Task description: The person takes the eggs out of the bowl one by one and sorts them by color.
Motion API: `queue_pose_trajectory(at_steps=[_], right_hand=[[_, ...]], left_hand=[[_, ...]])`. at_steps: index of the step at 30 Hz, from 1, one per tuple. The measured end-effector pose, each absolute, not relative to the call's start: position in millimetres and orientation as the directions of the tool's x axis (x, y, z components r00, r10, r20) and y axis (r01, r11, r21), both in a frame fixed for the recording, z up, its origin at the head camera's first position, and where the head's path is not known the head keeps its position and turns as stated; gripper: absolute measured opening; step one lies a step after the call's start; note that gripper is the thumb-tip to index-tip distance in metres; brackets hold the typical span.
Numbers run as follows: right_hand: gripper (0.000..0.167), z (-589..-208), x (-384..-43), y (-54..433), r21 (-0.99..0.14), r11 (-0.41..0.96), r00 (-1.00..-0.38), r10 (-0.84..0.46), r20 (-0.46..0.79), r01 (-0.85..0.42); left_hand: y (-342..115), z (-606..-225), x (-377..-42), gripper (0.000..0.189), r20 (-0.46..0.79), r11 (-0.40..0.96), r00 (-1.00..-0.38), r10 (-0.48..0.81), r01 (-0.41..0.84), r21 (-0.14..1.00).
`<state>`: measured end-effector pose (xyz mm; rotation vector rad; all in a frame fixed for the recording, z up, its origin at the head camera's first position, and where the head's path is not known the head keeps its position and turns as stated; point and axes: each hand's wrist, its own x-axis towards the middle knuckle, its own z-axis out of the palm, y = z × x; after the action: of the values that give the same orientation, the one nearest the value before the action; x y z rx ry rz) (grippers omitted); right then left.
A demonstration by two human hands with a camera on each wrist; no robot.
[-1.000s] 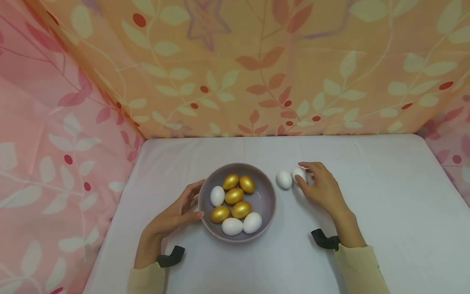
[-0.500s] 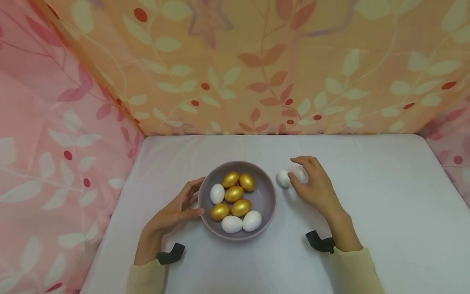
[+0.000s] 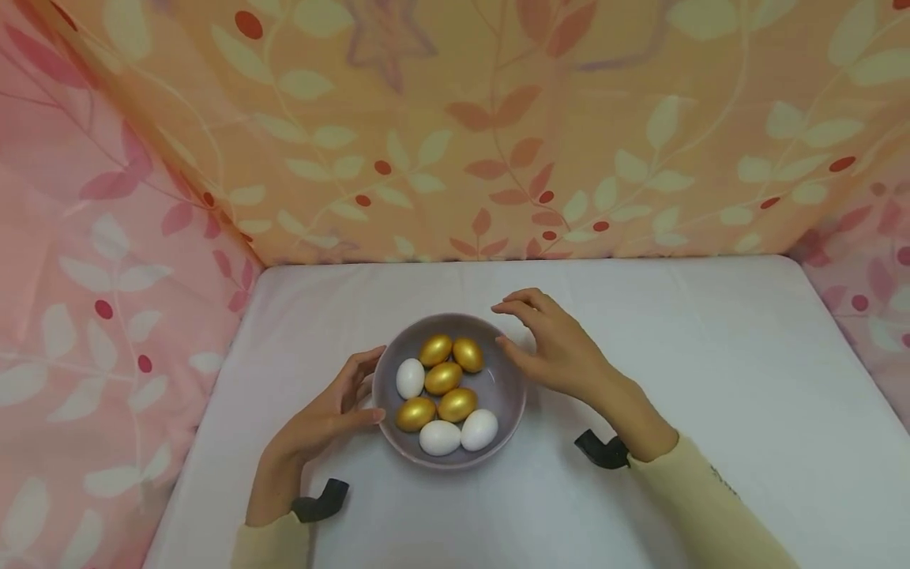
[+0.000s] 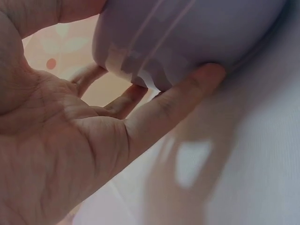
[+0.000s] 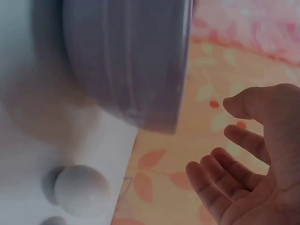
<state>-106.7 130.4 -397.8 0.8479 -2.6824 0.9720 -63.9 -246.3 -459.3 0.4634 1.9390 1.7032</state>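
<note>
A greyish-purple bowl [image 3: 501, 403] stands on the table, holding several golden eggs [image 3: 443, 378] and three white eggs [image 3: 479, 430]. My left hand [image 3: 330, 411] holds the bowl's left side, its thumb at the rim. In the left wrist view its fingertips [image 4: 208, 75] press the outer wall. At the right rim, my right hand [image 3: 558, 344] hovers with relaxed, parted fingers and nothing between them. The right wrist view shows a white egg [image 5: 82, 191] on the table outside the bowl, with part of another at the bottom edge; the right hand hides both in the head view.
White cloth covers the table [image 3: 675, 340]. An orange leaf-patterned curtain [image 3: 426, 142] rises behind its back edge, and a pink one [image 3: 107, 316] hangs along the left side. Black curved pieces [image 3: 603, 450] sit at both wrists.
My right hand has left the white eggs beside the bowl and moved left to the bowl's right rim. The left hand keeps its hold, and the bowl's contents look the same.
</note>
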Motion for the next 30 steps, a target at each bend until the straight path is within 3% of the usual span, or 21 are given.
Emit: queue_pose_trajectory(at_steps=[11,21,25,30], right_hand=[[0.030,-374,-125,80,-0.443,0.532,-0.645,-0.749,0.152,-0.722],[0.034,-373,-138,37,-0.406,0.428,-0.459,-0.888,-0.022,-0.808],[0.037,-379,-138,21,-0.332,0.394,-0.387,-0.918,-0.093,-0.857],[0.037,-385,-133,4,-0.245,0.385,-0.348,-0.920,-0.183,-0.890]], left_hand=[[-245,-460,-62,0.083,-0.135,0.111,-0.807,0.575,-0.087,0.990],[-246,-459,-65,0.081,-0.173,0.167,-0.810,0.561,-0.094,0.981],[-246,-464,-64,0.081,-0.159,0.139,-0.803,0.574,-0.095,0.986],[-246,-464,-63,0.083,-0.159,0.107,-0.801,0.578,-0.118,0.987]])
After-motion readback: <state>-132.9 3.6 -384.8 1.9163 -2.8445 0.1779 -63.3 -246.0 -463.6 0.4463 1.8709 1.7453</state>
